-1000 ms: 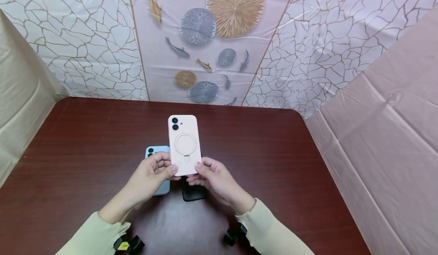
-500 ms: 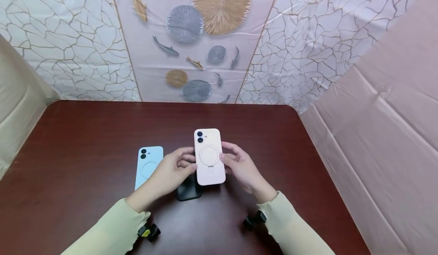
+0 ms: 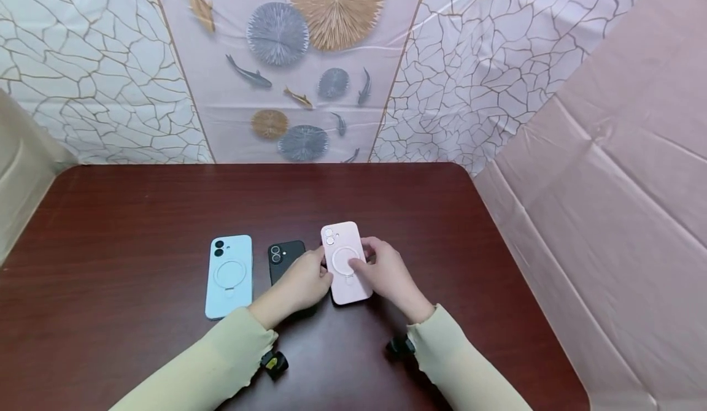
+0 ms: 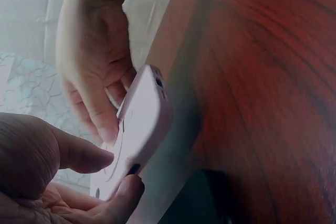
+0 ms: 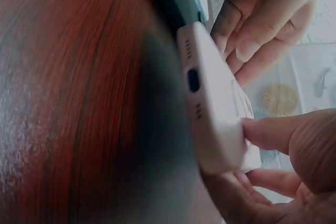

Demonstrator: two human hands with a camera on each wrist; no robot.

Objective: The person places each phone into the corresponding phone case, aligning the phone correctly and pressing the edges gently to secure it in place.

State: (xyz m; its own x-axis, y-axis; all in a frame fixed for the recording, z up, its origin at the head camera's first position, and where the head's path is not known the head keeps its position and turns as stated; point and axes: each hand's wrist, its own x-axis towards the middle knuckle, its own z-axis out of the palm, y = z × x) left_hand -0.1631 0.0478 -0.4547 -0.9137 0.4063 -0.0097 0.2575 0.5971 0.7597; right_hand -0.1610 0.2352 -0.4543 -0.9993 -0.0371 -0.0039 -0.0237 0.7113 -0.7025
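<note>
A pink phone (image 3: 347,285) with a ring on its back lies face down, tilted close over the table at the centre. My right hand (image 3: 391,276) grips its right edge, thumb on the back near the ring and fingers at the side. At the opposite edge, my left hand (image 3: 302,283) pinches the phone between thumb and fingers. In the right wrist view the bottom end of the pink phone (image 5: 212,103) shows its charging port. A black phone (image 3: 284,256) lies just left, partly hidden under my left hand. Further left lies a light blue phone (image 3: 229,276).
The dark red wooden table (image 3: 138,227) has a shiny reflection near its front. A patterned cloth (image 3: 309,61) hangs behind it, and a pink cloth (image 3: 607,184) slopes along the right side. Black wrist cameras (image 3: 274,364) sit under the sleeves.
Both hands have moved the pink phone rightward and lowered it toward the table, uncovering the light blue phone and the top of the black one. The head view has shifted right.
</note>
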